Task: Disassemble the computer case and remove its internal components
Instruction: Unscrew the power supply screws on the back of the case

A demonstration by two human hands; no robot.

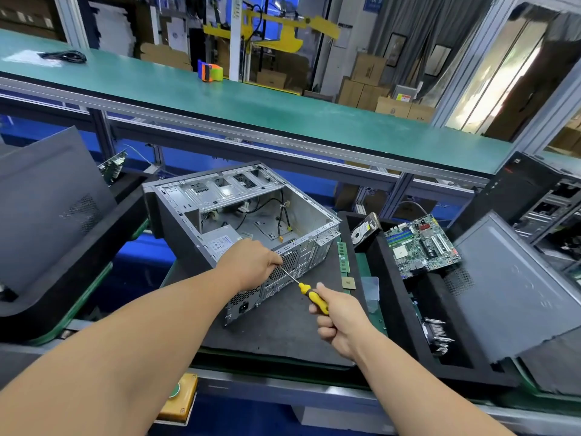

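An open grey computer case lies on its side on a black foam mat, its inside showing loose cables and a power supply at the near corner. My left hand rests on the case's rear top edge, fingers curled over the rim by the screwdriver tip. My right hand grips a yellow-handled screwdriver, whose shaft points up-left to the rear panel near the fan grille.
A RAM stick and a CPU chip lie on the mat right of the case. A hard drive, a motherboard and a heatsink sit in the black tray at right. Side panels lean at left and right.
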